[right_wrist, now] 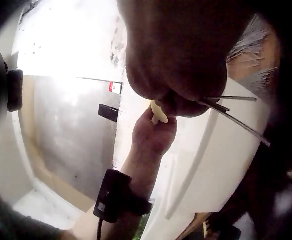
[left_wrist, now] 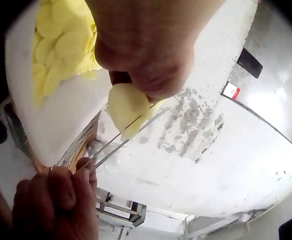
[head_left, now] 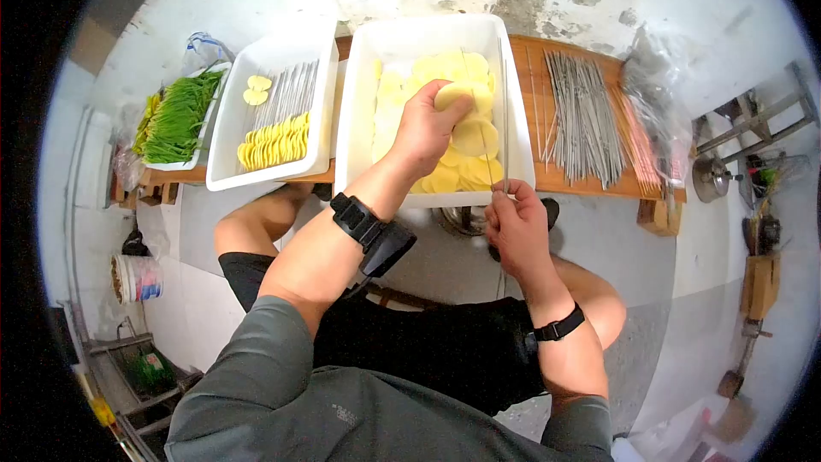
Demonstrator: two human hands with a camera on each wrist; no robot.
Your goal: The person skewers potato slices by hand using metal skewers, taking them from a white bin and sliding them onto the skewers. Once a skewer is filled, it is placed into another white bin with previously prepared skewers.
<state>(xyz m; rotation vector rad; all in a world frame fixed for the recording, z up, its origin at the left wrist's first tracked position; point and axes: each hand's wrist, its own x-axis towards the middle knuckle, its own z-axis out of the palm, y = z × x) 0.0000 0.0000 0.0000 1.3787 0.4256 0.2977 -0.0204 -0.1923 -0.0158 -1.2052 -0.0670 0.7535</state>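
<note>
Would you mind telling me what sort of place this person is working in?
Probably an informal food-prep spot, perhaps for a skewer stall: a low wooden bench holds a white tub of potato slices, a pile of metal skewers and a heap of greens.

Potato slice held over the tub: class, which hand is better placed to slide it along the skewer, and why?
Left, probably: the left hand pinches the potato slice at the skewer, while the right hand grips the skewer's near end, steadying it.
</note>
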